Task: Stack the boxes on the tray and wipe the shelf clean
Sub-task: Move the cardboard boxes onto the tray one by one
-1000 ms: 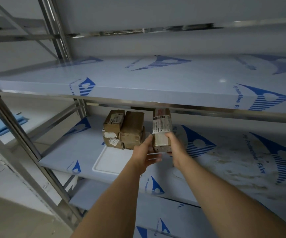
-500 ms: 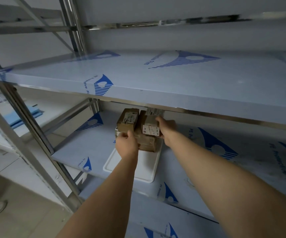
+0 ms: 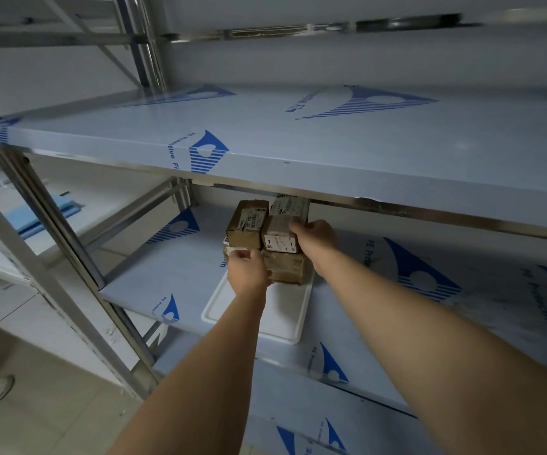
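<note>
Brown boxes point(image 3: 267, 239) stacked at far end of white tray point(image 3: 259, 318) on middle shelf point(image 3: 167, 270). Top right box point(image 3: 283, 229) gripped by right hand point(image 3: 315, 236) — fingers curled over its right edge. Lower box point(image 3: 287, 267) pinched by left hand point(image 3: 249, 274) at stack front. Blue cloth point(image 3: 44, 215) lying on neighbouring rack — well apart.

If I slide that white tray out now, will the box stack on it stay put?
Probably shaky: the boxes sit two layers high at the white tray's far end. Its smooth surface may let them slide. Both hands, left hand and right hand, are steadying them.
</note>
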